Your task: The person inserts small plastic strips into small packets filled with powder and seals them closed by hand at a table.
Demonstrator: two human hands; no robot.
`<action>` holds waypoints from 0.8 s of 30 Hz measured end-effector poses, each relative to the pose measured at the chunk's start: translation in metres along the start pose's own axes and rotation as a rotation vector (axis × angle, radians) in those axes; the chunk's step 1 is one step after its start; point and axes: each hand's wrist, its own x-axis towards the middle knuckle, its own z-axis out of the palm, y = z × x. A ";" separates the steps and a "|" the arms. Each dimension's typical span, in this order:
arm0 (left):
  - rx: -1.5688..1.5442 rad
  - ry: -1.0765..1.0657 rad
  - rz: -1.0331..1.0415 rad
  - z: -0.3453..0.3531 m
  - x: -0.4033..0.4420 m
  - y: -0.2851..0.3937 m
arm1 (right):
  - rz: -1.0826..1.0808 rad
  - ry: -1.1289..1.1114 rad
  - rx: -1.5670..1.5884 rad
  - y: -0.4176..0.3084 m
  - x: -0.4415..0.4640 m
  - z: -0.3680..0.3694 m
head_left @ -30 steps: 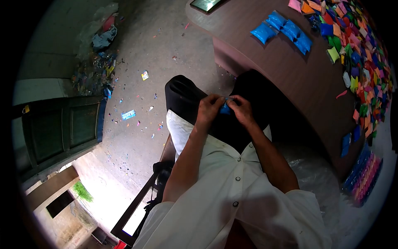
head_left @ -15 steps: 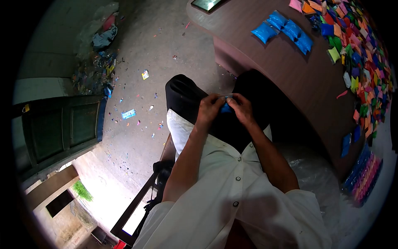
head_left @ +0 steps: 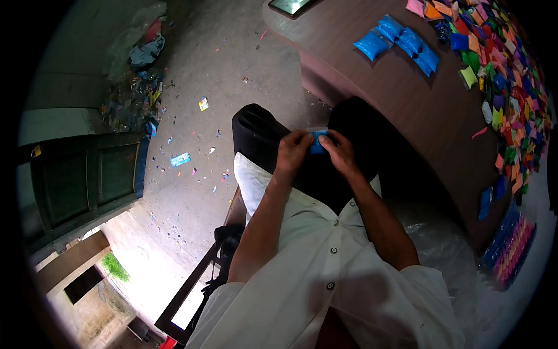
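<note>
Over my lap, a small blue packet (head_left: 317, 143) with a clear upper edge is pinched between my two hands. My left hand (head_left: 293, 152) is closed on its left side, thumb and fingers pressed together. On the right side my right hand (head_left: 339, 152) grips it the same way. Part of the packet is hidden behind the fingers. Several plump blue packets (head_left: 410, 42) lie grouped on the brown table (head_left: 372, 81) ahead and to the right.
A large heap of colourful small packets (head_left: 505, 87) covers the table's right side. Striped blue and pink packets (head_left: 510, 247) lie at lower right. Litter, including a blue wrapper (head_left: 180, 159), dots the floor (head_left: 197, 64). A dark green door (head_left: 87, 180) stands at left.
More of the blue packet and its clear upper edge shows between my fingers now. Both hands stay in nearly the same place, with the fingers slightly shifted.
</note>
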 end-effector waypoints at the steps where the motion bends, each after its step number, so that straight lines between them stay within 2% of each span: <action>1: -0.003 0.018 0.001 0.000 0.001 -0.001 | -0.011 -0.042 -0.013 -0.002 0.000 0.000; 6: -0.020 0.030 -0.013 0.002 -0.004 0.009 | -0.002 -0.045 0.122 0.008 0.002 -0.001; 8: -0.075 -0.057 -0.091 0.005 -0.004 0.010 | 0.013 -0.023 0.145 0.007 0.002 -0.001; 11: -0.078 -0.083 -0.017 0.005 0.002 -0.007 | 0.047 0.031 0.151 -0.002 -0.002 -0.002; 14: 0.006 -0.048 -0.016 0.002 0.000 -0.001 | -0.012 -0.054 -0.137 -0.011 -0.002 -0.005; 17: 0.025 -0.018 -0.010 0.001 0.000 -0.002 | -0.092 -0.078 -0.110 -0.010 -0.003 -0.005; 20: -0.027 -0.033 -0.008 0.003 0.001 -0.005 | 0.008 -0.130 -0.072 -0.012 -0.004 -0.008; 24: -0.064 -0.092 0.041 0.007 0.004 -0.013 | -0.008 -0.088 0.072 -0.003 -0.001 -0.009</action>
